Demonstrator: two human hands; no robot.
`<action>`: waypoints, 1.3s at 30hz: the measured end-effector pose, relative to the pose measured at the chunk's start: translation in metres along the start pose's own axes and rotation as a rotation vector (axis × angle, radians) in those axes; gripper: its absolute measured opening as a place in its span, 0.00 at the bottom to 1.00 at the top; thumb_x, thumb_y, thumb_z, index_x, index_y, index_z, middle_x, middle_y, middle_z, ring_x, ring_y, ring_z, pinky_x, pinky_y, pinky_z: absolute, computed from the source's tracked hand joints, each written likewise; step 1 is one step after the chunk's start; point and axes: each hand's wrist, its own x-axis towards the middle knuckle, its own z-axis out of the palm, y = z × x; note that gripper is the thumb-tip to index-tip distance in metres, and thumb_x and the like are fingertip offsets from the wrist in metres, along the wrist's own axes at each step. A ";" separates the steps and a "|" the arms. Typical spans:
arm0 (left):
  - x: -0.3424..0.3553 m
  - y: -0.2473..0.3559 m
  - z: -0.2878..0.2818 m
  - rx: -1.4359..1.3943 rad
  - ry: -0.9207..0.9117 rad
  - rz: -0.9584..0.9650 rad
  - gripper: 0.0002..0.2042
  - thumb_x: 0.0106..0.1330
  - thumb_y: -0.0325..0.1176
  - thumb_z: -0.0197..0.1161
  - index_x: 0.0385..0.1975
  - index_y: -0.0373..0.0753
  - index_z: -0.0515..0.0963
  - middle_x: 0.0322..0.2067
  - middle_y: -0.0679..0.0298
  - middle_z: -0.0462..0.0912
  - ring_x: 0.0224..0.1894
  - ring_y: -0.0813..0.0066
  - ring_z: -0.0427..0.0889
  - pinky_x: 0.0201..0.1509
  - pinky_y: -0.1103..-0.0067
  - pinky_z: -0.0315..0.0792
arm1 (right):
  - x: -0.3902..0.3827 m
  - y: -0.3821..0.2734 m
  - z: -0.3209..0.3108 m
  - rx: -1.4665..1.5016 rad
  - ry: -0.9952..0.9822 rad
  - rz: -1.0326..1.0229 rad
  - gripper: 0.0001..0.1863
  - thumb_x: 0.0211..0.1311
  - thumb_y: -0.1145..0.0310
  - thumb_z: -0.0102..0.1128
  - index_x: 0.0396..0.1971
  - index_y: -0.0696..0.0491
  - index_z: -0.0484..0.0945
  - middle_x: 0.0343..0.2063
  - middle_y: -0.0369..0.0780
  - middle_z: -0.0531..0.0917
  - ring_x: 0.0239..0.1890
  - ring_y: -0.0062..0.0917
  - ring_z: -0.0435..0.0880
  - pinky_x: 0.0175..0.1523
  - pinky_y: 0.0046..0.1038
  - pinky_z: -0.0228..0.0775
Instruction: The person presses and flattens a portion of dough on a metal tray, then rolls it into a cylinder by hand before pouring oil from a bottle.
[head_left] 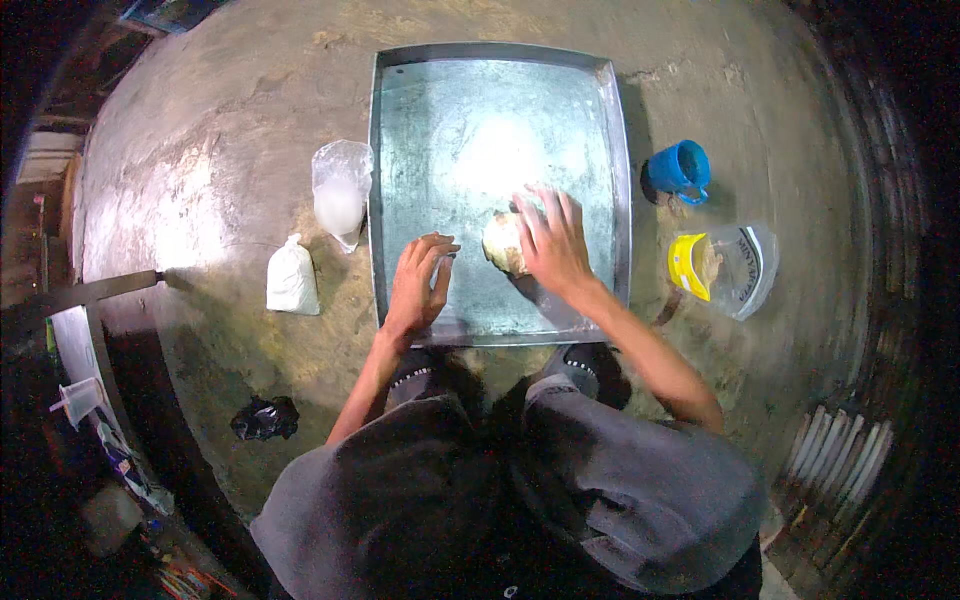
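Within the tray's (430,130) near half, we rested our right hand (556,248) on the lump (499,243), fingers spread, perhaps to steady it; our left hand (418,285), empty, curved its fingers near the tray's left wall. Cup (678,168) and white bag (292,278) flanked the tray, probably for reach.

We see the pale lump (503,243) only partly: the right hand (555,243) covers its right side. The trousers (645,470), cut off by the lower edge, hide part of both shoes (577,366) from us.
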 end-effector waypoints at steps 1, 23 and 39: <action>0.002 0.003 0.001 0.019 0.005 0.014 0.14 0.65 0.20 0.61 0.49 0.38 0.80 0.53 0.56 0.82 0.60 0.52 0.77 0.66 0.62 0.69 | 0.020 0.003 0.008 -0.013 -0.011 0.003 0.23 0.69 0.66 0.58 0.62 0.54 0.74 0.61 0.48 0.72 0.65 0.44 0.68 0.69 0.47 0.59; -0.042 -0.023 -0.025 -0.058 0.009 -0.036 0.32 0.70 0.58 0.55 0.61 0.36 0.75 0.63 0.50 0.75 0.72 0.43 0.65 0.74 0.53 0.55 | 0.014 0.008 0.086 0.078 -0.247 -0.073 0.38 0.71 0.42 0.51 0.75 0.46 0.62 0.72 0.51 0.63 0.77 0.49 0.55 0.79 0.60 0.40; -0.038 -0.015 -0.034 -0.030 0.127 -0.053 0.22 0.61 0.23 0.60 0.58 0.37 0.76 0.60 0.51 0.76 0.70 0.44 0.67 0.74 0.56 0.58 | 0.033 0.003 0.105 0.020 -0.180 -0.113 0.32 0.74 0.54 0.51 0.75 0.43 0.59 0.72 0.51 0.60 0.77 0.52 0.52 0.77 0.65 0.38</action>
